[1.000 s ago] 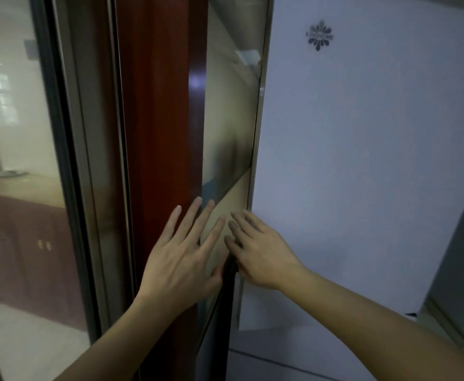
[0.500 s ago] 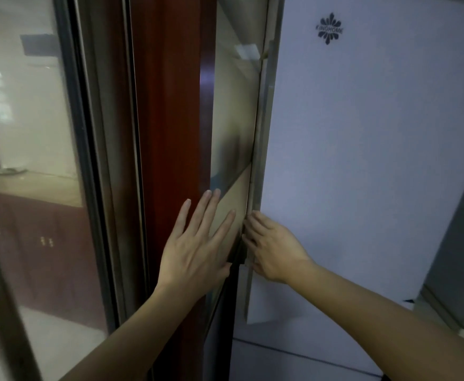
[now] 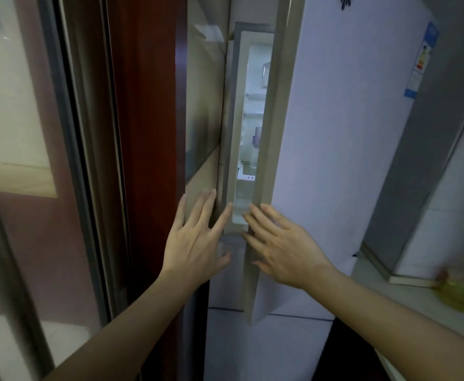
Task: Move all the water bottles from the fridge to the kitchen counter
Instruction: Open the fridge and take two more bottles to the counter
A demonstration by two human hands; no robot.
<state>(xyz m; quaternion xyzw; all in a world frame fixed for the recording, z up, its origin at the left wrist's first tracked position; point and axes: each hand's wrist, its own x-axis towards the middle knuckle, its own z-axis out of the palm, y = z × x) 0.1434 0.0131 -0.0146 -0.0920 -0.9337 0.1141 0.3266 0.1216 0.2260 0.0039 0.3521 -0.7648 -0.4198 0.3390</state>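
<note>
The white fridge door (image 3: pixel 335 149) stands ajar, showing a narrow lit strip of the fridge interior (image 3: pixel 253 127) with white shelves. A bluish label of what may be a bottle (image 3: pixel 257 137) shows in the gap; I cannot tell more. My right hand (image 3: pixel 280 246) lies on the door's left edge, fingers spread along it. My left hand (image 3: pixel 198 240) is held flat and spread beside the fridge's left side, fingertips at the gap. Neither hand holds anything.
A red-brown wooden frame (image 3: pixel 145 133) and a glass sliding door (image 3: pixel 19 133) stand close on the left. The kitchen counter (image 3: pixel 407 306) runs at the lower right, with blurred yellow and red items (image 3: pixel 462 287) on it. A grey column (image 3: pixel 429 149) stands right of the fridge.
The fridge door has swung from closed to a narrow gap, with the lit interior now showing. My right hand moved with the door's edge; the view shifted right and down.
</note>
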